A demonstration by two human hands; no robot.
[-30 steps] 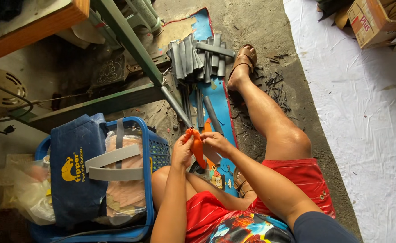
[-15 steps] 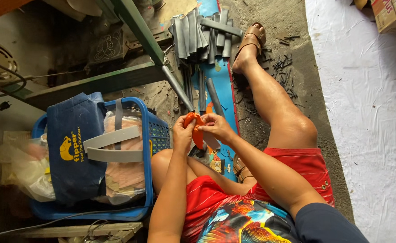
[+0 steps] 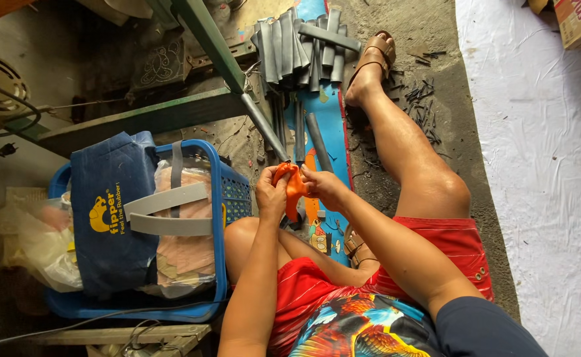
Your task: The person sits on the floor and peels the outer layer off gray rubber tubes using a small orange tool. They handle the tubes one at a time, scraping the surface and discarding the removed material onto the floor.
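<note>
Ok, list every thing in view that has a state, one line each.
Left hand: gripping the orange piece.
Right hand: gripping the orange piece.
Orange piece: bent between both hands.
Blue basket: full, a dark blue bag draped over it.
Grey strips: heaped on the floor.
Sandal: on the foot.

I see both hands meeting above the lap, left hand (image 3: 272, 196) and right hand (image 3: 323, 187) gripping the rubber strap (image 3: 294, 188) between them; the basket (image 3: 219, 251) sits left, the strap pile (image 3: 304, 49) ahead.
</note>
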